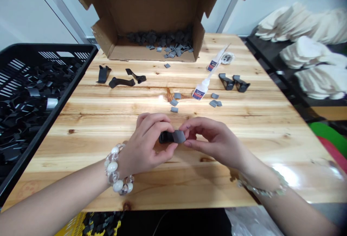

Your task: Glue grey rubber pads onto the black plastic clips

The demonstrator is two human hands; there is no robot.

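My left hand [148, 144] and my right hand [214, 140] meet over the middle of the wooden table [108, 120]. Between their fingertips sits a small black plastic clip [165, 137] with a grey pad [179, 136] on its right end. The left fingers pinch the black clip; the right thumb and forefinger pinch the grey pad against it. Just beyond the hands lie loose grey pads [174, 103] and two glue bottles [202, 89], the nearer one lying on its side.
An open cardboard box [154, 19] holding several grey pads stands at the far edge. A black crate [29, 95] full of black clips is at the left. Loose black clips [120, 81] lie left of centre, two more clips [234, 82] at right. White stacked pieces [311, 51] fill a side surface.
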